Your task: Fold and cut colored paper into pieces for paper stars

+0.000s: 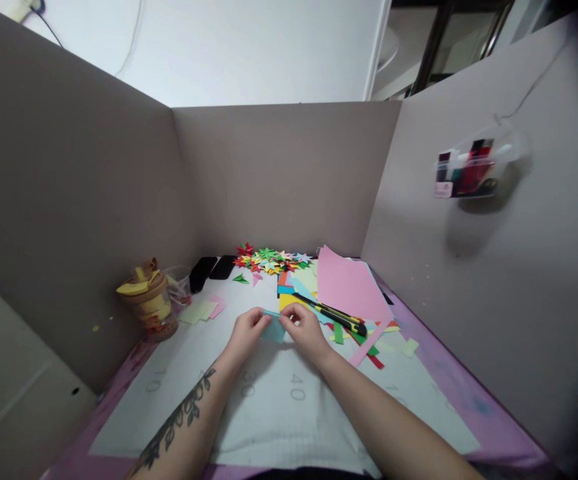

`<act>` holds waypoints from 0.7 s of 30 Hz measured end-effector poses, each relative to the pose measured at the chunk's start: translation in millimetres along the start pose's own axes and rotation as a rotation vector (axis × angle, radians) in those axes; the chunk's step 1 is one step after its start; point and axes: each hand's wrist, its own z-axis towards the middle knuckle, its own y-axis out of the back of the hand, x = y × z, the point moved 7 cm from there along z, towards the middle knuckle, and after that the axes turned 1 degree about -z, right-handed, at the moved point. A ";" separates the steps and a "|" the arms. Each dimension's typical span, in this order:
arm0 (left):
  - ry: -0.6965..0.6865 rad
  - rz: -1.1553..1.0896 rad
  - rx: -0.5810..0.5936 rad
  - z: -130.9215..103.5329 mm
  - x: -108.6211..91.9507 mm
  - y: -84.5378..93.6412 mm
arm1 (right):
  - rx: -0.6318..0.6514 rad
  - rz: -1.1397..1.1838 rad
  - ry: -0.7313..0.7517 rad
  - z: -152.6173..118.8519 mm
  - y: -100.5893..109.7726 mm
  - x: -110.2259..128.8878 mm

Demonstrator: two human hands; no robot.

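Head view: both hands (275, 325) pinch a blue paper piece (273, 328) between thumbs and fingers

A craft workspace, shown by gray partitions (283, 173), colored paper (351, 283), a cutter (331, 312) and folded stars (269, 259).

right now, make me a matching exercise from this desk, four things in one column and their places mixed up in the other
1. light blue piece of paper
2. black-and-yellow plastic box cutter
3. multicoloured folded paper stars
4. clear plastic container

A. heaped near the grey back wall
B. hung on the grey right wall
C. between the left hand and right hand
D. lying over coloured paper scraps

Pairs: 1-C, 2-D, 3-A, 4-B
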 end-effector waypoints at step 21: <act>-0.009 0.114 -0.022 0.4 -2.4 -0.7 | 0.007 0.169 -0.184 3.0 -3.6 -23.5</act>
